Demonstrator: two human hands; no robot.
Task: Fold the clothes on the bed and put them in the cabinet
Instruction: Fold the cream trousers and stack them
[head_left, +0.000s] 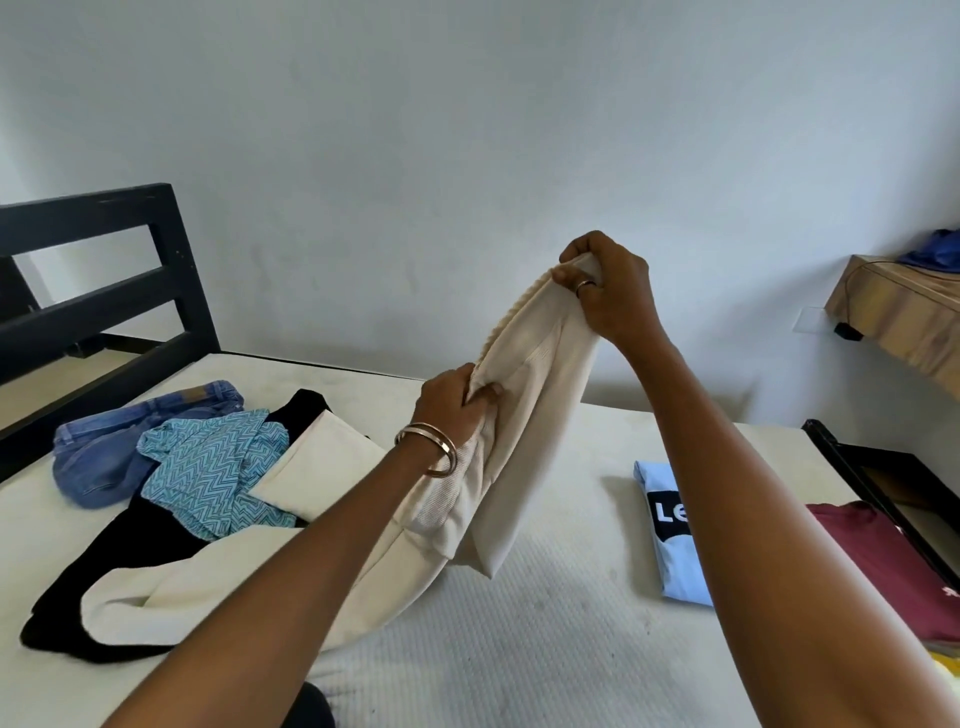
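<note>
**A:** So what are we looking at, biggest stuff first?

**B:** The bed (545, 649), white mattress, dark headboard (104, 270) at the far left. On the left half of it we've got a loose heap: a black garment (104, 566) at the bottom, a teal zigzag shirt (208, 478) on top of that, and jeans (109, 447) bunched up behind, nearest the headboard.

**A:** And the cream thing?

**B:** The cream garment (524, 415) is the one we're working on. Its top end is lifted off the bed, and the rest trails down left over the black garment.

**A:** Who's holding what?

**B:** Our right hand (608, 280) is up high with its fingers pinching the top edge. Our left hand (457, 405) is lower, fingers curled tight into the fabric further down the same edge. Bracelet (431, 449) on the left wrist, ring (587, 285) on a right finger.

**A:** Anything already folded?

**B:** Looks like it. A light blue shirt (670, 551) lies flat on the right side of the bed, partly behind our right arm, and a maroon shirt (883, 566) lies just beside it near the bed's edge. There's also a wooden shelf (893, 322) on the wall at the far right with something blue on it.
</note>
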